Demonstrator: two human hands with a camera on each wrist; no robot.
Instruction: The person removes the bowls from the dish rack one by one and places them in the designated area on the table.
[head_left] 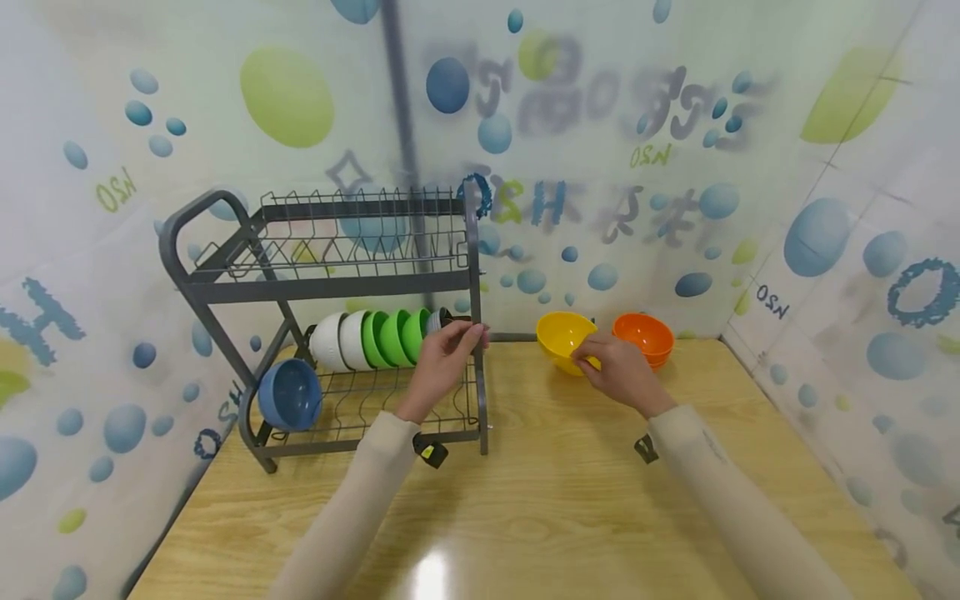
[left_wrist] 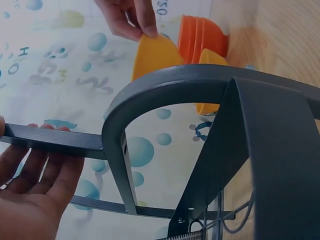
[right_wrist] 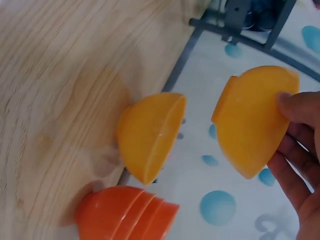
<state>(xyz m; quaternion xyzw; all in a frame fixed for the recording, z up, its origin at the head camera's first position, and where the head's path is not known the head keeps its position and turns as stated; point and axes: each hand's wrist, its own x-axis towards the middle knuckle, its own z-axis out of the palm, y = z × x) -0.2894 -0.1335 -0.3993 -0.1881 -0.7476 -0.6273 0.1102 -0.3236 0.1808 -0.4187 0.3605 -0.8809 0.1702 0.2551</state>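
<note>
My left hand (head_left: 442, 362) grips the right upright of the dark dish rack (head_left: 337, 287); in the left wrist view, the fingers of the left hand (left_wrist: 37, 195) lie behind a rack bar (left_wrist: 60, 140). The right hand (right_wrist: 305, 145) pinches the rim of a tilted yellow bowl (right_wrist: 255, 117), raised above the table. A second yellow bowl (right_wrist: 150, 135) rests on the table just beyond it. In the head view the right hand (head_left: 621, 371) is over the yellow bowls (head_left: 562, 337), which overlap there.
Stacked orange bowls (head_left: 643, 336) stand on the wooden table (head_left: 555, 483), right of the yellow ones. White bowls (head_left: 327, 342) and green bowls (head_left: 392, 337) line the rack's lower tier, with a blue bowl (head_left: 291, 395) at its left front. A patterned curtain (head_left: 585, 150) hangs behind.
</note>
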